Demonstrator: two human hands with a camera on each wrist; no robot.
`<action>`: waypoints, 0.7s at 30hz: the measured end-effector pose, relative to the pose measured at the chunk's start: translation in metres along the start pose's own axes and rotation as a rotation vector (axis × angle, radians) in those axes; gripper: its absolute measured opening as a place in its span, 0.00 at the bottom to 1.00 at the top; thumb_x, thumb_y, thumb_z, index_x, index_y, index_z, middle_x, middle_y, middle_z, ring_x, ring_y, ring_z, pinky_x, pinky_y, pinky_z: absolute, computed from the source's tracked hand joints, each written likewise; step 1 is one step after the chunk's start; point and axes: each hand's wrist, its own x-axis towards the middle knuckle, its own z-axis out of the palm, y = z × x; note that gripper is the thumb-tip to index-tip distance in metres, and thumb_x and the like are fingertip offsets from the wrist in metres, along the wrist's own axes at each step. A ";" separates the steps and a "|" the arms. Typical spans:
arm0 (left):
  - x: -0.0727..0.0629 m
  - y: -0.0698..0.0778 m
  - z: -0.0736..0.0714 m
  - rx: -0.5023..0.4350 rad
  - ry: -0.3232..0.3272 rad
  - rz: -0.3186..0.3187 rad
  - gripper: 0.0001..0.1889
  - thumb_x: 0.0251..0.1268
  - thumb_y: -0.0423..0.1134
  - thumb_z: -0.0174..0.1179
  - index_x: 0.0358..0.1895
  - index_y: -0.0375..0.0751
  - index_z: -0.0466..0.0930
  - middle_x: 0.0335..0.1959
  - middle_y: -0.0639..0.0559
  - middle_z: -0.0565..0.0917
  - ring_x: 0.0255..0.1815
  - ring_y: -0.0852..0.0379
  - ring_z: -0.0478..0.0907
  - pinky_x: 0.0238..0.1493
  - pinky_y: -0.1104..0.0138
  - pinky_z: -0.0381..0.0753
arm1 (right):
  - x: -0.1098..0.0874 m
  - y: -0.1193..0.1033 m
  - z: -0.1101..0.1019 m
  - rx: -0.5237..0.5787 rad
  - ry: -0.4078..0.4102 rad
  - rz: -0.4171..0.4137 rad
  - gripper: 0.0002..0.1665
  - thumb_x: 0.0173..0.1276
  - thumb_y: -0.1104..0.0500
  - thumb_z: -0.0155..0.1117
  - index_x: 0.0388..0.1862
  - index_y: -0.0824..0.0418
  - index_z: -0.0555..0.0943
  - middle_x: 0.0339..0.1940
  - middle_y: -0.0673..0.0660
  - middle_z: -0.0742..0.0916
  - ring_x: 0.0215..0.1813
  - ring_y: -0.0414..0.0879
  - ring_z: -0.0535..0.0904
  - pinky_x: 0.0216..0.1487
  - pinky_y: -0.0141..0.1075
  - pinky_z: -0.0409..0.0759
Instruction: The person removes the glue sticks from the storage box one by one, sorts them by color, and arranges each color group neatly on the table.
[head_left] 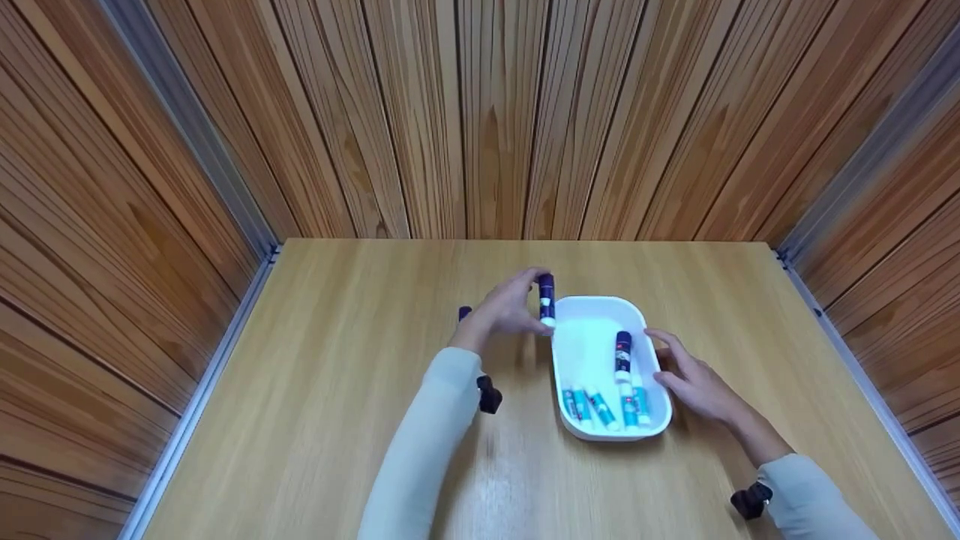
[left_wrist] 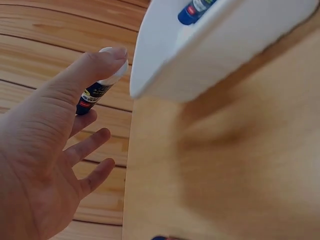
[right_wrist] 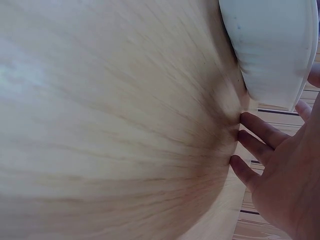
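Note:
My left hand [head_left: 511, 306] pinches a dark blue glue stick [head_left: 547, 300] between thumb and fingertips, its white end down, at the left rim of a white plastic tray [head_left: 592, 302]. In the left wrist view the thumb presses the white end of the glue stick [left_wrist: 95, 92] and the other fingers are spread. Inside the tray lie another dark blue glue stick [head_left: 623, 352] and several teal glue sticks [head_left: 602, 409] along the near side. My right hand [head_left: 697, 382] is at the tray's right rim, its thumb and forefinger touching the edge, other fingers extended [right_wrist: 262, 131].
A further dark blue glue stick [head_left: 465, 312] stands on the wooden table [head_left: 337, 360] behind my left wrist, partly hidden. Wood-plank walls [head_left: 495, 120] with metal corner rails enclose the table at the back and both sides.

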 end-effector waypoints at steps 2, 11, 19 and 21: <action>-0.002 -0.005 -0.004 0.000 0.004 -0.017 0.57 0.64 0.45 0.86 0.91 0.61 0.59 0.92 0.50 0.66 0.90 0.41 0.68 0.89 0.41 0.72 | 0.000 0.000 0.000 0.005 -0.001 -0.001 0.42 0.91 0.54 0.55 0.95 0.47 0.50 0.83 0.76 0.76 0.84 0.77 0.74 0.82 0.79 0.69; -0.016 -0.028 -0.023 -0.011 0.043 -0.083 0.55 0.64 0.44 0.85 0.91 0.60 0.59 0.91 0.48 0.67 0.90 0.41 0.69 0.88 0.38 0.71 | 0.000 -0.001 -0.001 0.013 0.000 -0.011 0.43 0.91 0.54 0.56 0.95 0.46 0.50 0.83 0.74 0.77 0.83 0.75 0.74 0.83 0.78 0.69; -0.029 -0.052 -0.037 0.041 0.048 -0.087 0.55 0.66 0.43 0.84 0.91 0.58 0.58 0.90 0.44 0.68 0.89 0.38 0.69 0.88 0.37 0.72 | 0.000 -0.001 -0.001 0.014 0.002 -0.009 0.43 0.91 0.54 0.56 0.95 0.46 0.50 0.83 0.75 0.76 0.84 0.76 0.74 0.82 0.78 0.69; -0.033 -0.058 -0.041 0.046 0.050 -0.098 0.55 0.66 0.42 0.84 0.91 0.57 0.58 0.89 0.43 0.68 0.89 0.38 0.70 0.87 0.38 0.72 | 0.000 0.000 0.000 0.016 0.002 -0.013 0.43 0.91 0.55 0.56 0.95 0.46 0.50 0.84 0.75 0.76 0.84 0.76 0.74 0.83 0.79 0.69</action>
